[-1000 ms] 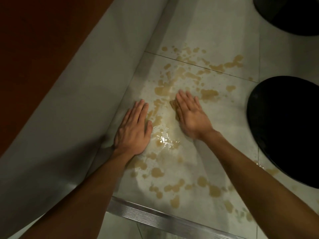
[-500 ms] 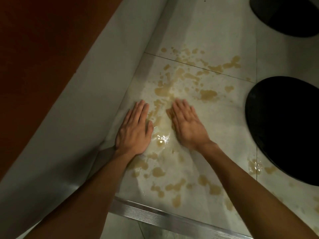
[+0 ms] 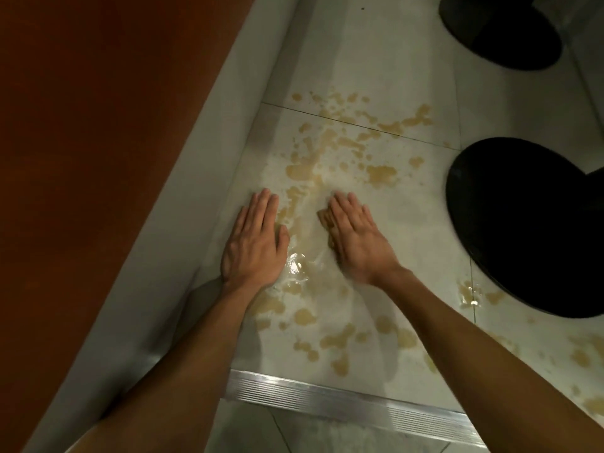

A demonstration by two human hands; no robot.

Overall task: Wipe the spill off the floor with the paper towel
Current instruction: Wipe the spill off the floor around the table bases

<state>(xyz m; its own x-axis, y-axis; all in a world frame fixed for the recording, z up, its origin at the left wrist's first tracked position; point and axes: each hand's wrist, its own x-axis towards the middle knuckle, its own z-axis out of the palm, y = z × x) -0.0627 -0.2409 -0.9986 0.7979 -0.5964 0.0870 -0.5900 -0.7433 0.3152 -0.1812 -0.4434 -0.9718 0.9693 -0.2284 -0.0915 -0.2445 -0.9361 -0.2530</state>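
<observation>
A tan liquid spill [image 3: 380, 174] lies in blotches and drops across the pale floor tiles [image 3: 376, 60], with a glossy wet puddle [image 3: 295, 266] between my hands. My right hand [image 3: 356, 237] presses flat on a brown, soaked paper towel [image 3: 324, 219]; only the towel's left edge shows beside my fingers. My left hand [image 3: 256, 243] rests flat on the floor to the left of the puddle, fingers together, holding nothing. More blotches lie nearer to me [image 3: 336, 338] and at the far right [image 3: 470, 294].
Two black round bases stand on the right, one close to my right hand [image 3: 529, 223] and one farther off [image 3: 503, 31]. A white skirting [image 3: 196, 191] under a brown wood panel [image 3: 98, 125] borders the left. A ribbed metal threshold strip [image 3: 343, 400] crosses the floor near me.
My right hand has slid the towel a little toward me and to the left, leaving a smeared streak. My left hand has stayed in place.
</observation>
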